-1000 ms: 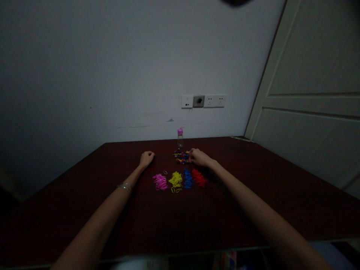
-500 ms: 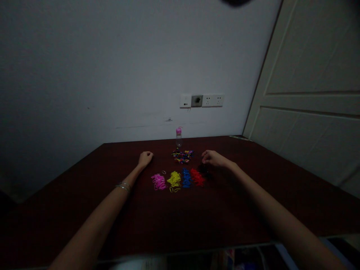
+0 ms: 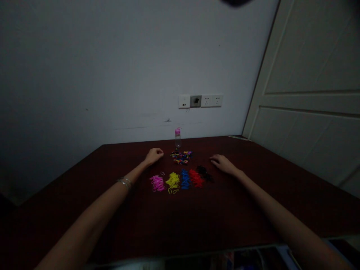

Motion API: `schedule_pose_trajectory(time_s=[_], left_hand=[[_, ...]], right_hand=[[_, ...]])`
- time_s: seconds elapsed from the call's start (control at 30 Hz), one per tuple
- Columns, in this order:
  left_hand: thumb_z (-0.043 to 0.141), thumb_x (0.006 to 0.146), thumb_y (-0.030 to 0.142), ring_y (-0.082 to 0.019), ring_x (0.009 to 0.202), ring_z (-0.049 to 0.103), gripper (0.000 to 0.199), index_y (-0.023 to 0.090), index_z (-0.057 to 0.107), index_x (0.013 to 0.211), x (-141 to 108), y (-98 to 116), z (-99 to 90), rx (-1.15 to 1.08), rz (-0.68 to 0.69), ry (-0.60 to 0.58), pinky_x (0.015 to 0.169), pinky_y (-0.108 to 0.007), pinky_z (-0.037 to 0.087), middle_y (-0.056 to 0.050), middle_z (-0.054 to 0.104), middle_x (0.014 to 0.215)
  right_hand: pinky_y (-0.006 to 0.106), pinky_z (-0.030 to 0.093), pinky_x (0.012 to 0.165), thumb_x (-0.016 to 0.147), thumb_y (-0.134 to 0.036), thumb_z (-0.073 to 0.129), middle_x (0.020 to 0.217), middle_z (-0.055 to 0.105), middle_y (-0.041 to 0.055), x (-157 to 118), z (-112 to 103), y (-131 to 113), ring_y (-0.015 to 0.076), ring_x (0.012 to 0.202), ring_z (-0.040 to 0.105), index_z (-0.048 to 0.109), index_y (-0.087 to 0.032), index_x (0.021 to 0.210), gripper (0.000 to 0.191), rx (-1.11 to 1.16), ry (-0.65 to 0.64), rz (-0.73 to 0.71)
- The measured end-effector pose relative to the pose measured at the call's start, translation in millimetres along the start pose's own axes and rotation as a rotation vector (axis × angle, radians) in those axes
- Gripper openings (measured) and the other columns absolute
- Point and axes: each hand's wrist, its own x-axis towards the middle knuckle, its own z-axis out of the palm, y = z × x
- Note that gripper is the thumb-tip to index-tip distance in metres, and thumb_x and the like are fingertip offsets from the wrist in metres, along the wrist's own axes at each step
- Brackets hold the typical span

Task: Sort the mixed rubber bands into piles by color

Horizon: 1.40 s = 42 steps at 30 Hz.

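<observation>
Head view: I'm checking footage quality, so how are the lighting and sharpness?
In the head view, the light is dim, the wall paler than the dark table; in that view, the black bands nearly merge with it, detail on the left hand and right hand is soft, and a dark, blurred shape intrudes at the top edge.

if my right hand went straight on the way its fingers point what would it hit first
Probably the mixed-colour pile of bands, which lies across from the right hand's fingertips; it might pass above, since the hand's height is hard to judge.
</observation>
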Motion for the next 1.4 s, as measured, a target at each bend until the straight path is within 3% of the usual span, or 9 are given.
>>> schedule_pose_trajectory(time_s=[0.23,0.37,0.57,0.87,1.07,1.4], left_hand=[[0.059,0.073,0.031,-0.016,0.080,0.060,0.023,0.018,0.070,0.088,-6,82,28.0,0.104,0.421,-0.271,0.069,-0.023,0.044,-0.005,0.067,0.090],[0.055,0.076,0.027,-0.018,0.089,0.059,0.021,0.022,0.070,0.091,-14,111,30.6,0.339,0.509,-0.375,0.070,-0.024,0.044,-0.005,0.065,0.101],[0.051,0.079,0.028,-0.019,0.092,0.059,0.023,0.022,0.068,0.094,-14,114,29.4,0.465,0.517,-0.426,0.072,-0.025,0.045,-0.007,0.064,0.105],[0.055,0.071,0.019,-0.020,0.084,0.060,0.014,0.022,0.068,0.075,-12,111,38.9,0.324,0.479,-0.372,0.073,-0.025,0.044,-0.006,0.066,0.092],[0.054,0.071,0.018,-0.020,0.086,0.061,0.015,0.022,0.067,0.076,-9,112,40.7,0.333,0.475,-0.365,0.071,-0.024,0.044,-0.007,0.067,0.095],[0.053,0.073,0.020,-0.019,0.081,0.061,0.017,0.019,0.069,0.080,-7,156,65.6,0.312,0.618,-0.354,0.070,-0.025,0.045,-0.009,0.066,0.088]], right_hand=[[0.038,0.036,0.101,0.090,-0.031,0.038,0.128,0.055,0.0130,-9,7,-10,0.0241,0.121,0.048,0.062,-0.017,0.117,0.039,-0.072,0.048,0.092],[0.037,0.035,0.102,0.090,-0.030,0.036,0.129,0.054,0.0141,-10,4,-15,0.0240,0.122,0.047,0.061,-0.015,0.118,0.040,-0.071,0.040,0.089],[0.039,0.033,0.103,0.091,-0.030,0.037,0.133,0.051,0.0127,-11,3,-19,0.0248,0.125,0.044,0.059,-0.017,0.121,0.040,-0.062,0.022,0.127],[0.039,0.035,0.102,0.090,-0.027,0.037,0.130,0.054,0.0139,-13,-1,-26,0.0244,0.123,0.046,0.061,-0.015,0.118,0.038,-0.058,0.049,0.113],[0.037,0.036,0.102,0.090,-0.026,0.038,0.128,0.055,0.0144,-13,-1,-26,0.0242,0.121,0.047,0.061,-0.014,0.118,0.039,-0.085,0.049,0.096],[0.036,0.035,0.102,0.090,-0.027,0.039,0.128,0.056,0.0117,-12,1,-24,0.0226,0.122,0.047,0.061,-0.017,0.118,0.037,-0.078,0.061,0.093]])
